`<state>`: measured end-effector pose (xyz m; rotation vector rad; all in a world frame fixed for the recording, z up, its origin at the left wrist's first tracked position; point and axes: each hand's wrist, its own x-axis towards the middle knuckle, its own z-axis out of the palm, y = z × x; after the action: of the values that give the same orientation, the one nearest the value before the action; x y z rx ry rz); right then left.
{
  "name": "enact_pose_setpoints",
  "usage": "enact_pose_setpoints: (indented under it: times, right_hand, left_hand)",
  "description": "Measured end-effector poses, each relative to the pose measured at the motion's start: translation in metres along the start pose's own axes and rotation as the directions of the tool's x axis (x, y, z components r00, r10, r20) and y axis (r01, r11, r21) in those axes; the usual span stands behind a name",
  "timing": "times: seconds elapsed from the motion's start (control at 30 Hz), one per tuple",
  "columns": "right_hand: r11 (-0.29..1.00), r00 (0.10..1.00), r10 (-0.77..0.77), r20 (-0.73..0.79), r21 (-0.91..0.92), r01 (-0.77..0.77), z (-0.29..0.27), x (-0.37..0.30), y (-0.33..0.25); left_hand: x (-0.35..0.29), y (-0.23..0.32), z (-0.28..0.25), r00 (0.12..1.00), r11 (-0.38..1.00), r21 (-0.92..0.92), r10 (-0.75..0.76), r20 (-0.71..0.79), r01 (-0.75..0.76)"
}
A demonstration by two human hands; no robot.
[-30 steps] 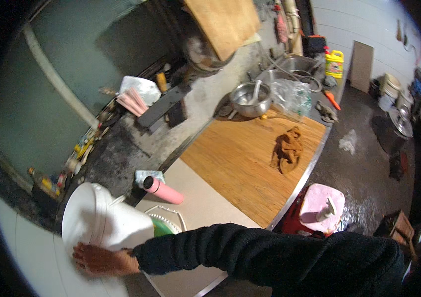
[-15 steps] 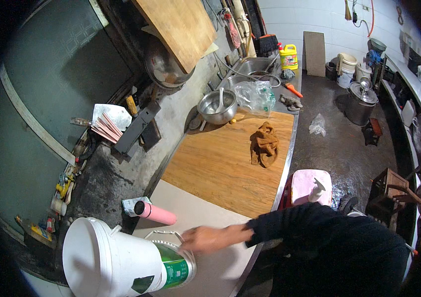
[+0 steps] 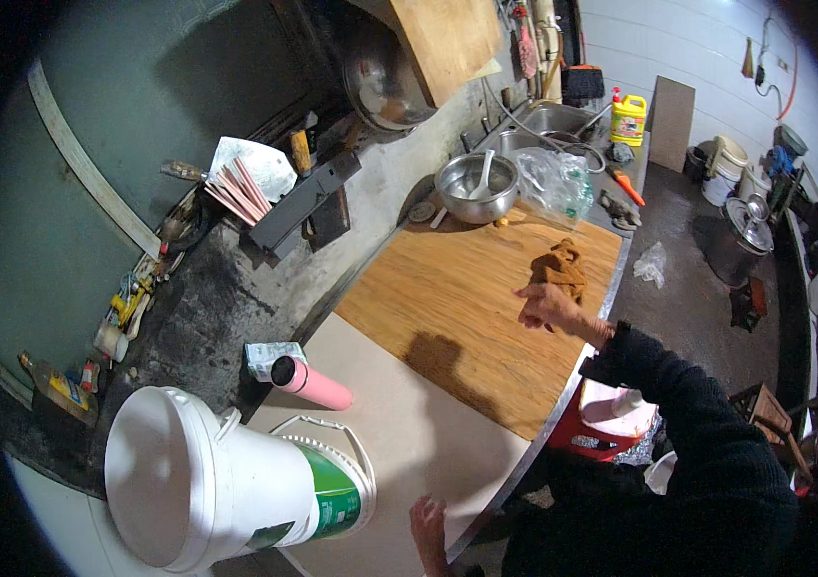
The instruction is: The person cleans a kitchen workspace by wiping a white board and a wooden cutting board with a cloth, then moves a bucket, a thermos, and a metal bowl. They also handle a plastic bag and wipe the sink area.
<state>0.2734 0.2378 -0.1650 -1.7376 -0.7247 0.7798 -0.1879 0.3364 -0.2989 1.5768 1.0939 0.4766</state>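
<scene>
My right hand (image 3: 555, 308) reaches in a dark sleeve over the wooden board (image 3: 418, 269), its fingers apart with nothing in them. Just beyond it lies a crumpled brown cloth (image 3: 563, 264); whether the hand touches it I cannot tell. My left hand (image 3: 428, 527) is low in the picture, over the pale counter (image 3: 399, 433) near its front edge, fingers loosely apart and empty. To its left a large white bucket with a green label (image 3: 255, 471) lies on its side, its wire handle (image 3: 346, 428) raised. A pink thermos bottle (image 3: 317, 383) lies behind the bucket.
Beyond the board sit a steel bowl (image 3: 476, 189) with a white spoon, a clear plastic bag (image 3: 553, 183) and a sink (image 3: 563, 117) with a yellow detergent bottle (image 3: 628, 120). A red crate (image 3: 582, 428) stands below the counter's front edge.
My right hand has moved from the bucket's handle, far to the right, to beside the brown cloth. My left hand has come into view at the bottom. The view has shifted.
</scene>
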Motion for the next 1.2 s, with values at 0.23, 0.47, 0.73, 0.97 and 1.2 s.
enact_pose_setpoints:
  times: [0.23, 0.47, 0.73, 0.97, 1.2]
  right_hand:
    - [0.814, 0.994, 0.058, -0.088, 0.581, 0.004, -0.06, 0.113, 0.025]
    - [0.858, 0.924, 0.238, -0.299, 0.511, -0.056, -0.101, 0.231, 0.053]
    - [0.696, 0.695, -0.644, -0.32, -0.622, 0.359, -0.141, 0.299, 0.102]
    - [0.624, 0.799, -0.595, -0.083, -0.674, 0.395, -0.154, 0.283, 0.068]
    - [0.907, 0.912, -0.407, -0.043, -0.138, 0.399, -0.137, 0.229, 0.054]
  left_hand:
    - [0.045, -0.014, 0.038, 0.988, 0.972, 0.229, 0.084, -0.129, -0.053]
    - [0.03, -0.047, 0.039, 0.955, 0.851, 0.492, 0.273, -0.114, -0.185]
    - [0.037, -0.007, 0.04, 0.974, 0.86, 0.496, 0.201, -0.105, -0.123]
    - [0.036, -0.007, 0.05, 0.92, 0.811, 0.527, 0.371, -0.13, -0.253]
    - [0.038, -0.035, 0.062, 0.916, 0.799, 0.577, 0.342, -0.207, -0.169]
